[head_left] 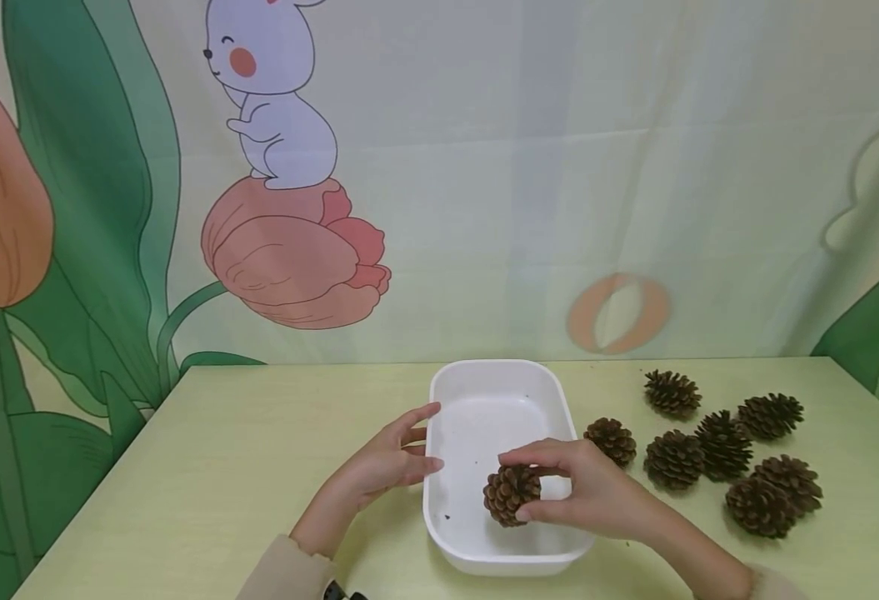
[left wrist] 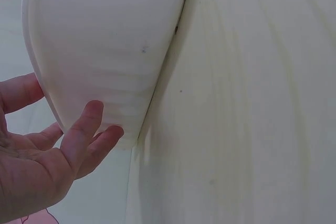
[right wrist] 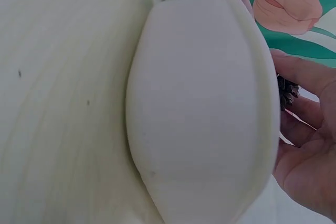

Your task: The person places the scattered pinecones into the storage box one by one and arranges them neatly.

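In the head view my right hand (head_left: pixel 585 492) pinches a brown pine cone (head_left: pixel 512 495) between thumb and fingers, over the inside of a white plastic tub (head_left: pixel 439 533). Part of that cone (right wrist: pixel 286 92) shows past the tub's wall (right wrist: pixel 199 98) in the right wrist view, beside my right hand (right wrist: pixel 310 129). On the tub's left rim, my left hand (head_left: pixel 390 454) holds on with thumb and index finger over the edge. Seen from the left wrist, other fingers of my left hand (left wrist: pixel 47 156) rest against the tub's outer wall (left wrist: pixel 105 51).
Several more pine cones (head_left: pixel 674 460) lie on the pale yellow table (head_left: pixel 259 475) to the right of the tub, some touching. Small dark bits are on the tub floor. Behind the table hangs a printed cloth (head_left: pixel 454 208) with a rabbit and flowers.
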A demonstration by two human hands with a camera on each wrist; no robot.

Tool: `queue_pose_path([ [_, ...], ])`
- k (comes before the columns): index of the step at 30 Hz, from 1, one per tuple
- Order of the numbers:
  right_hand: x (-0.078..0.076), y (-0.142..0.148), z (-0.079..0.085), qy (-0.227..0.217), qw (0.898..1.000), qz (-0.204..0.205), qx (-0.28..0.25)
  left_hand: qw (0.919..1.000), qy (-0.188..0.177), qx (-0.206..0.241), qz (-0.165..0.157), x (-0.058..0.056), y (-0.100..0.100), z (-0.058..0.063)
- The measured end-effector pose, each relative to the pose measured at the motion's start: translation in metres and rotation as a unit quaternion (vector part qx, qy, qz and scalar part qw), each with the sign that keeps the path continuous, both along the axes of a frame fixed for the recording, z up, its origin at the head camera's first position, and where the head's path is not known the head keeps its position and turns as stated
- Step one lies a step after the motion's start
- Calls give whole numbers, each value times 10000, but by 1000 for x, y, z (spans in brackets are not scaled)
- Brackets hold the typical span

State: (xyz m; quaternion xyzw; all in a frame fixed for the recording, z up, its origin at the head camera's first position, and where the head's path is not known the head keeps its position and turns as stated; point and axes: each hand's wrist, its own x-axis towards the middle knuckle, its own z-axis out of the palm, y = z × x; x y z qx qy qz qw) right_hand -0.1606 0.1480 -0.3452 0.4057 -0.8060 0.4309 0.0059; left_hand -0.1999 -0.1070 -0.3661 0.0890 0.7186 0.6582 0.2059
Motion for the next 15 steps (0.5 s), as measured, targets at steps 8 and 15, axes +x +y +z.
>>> queue_pose_path([
  [8, -3, -17, -8, -74, 9995, 277, 112, 10000, -2, -15, -34, 1, 0, 1],
  [15, -4, -29, -15, -58, 9986, 403, 332, 10000, 10, -36, -25, 2, 0, 2],
])
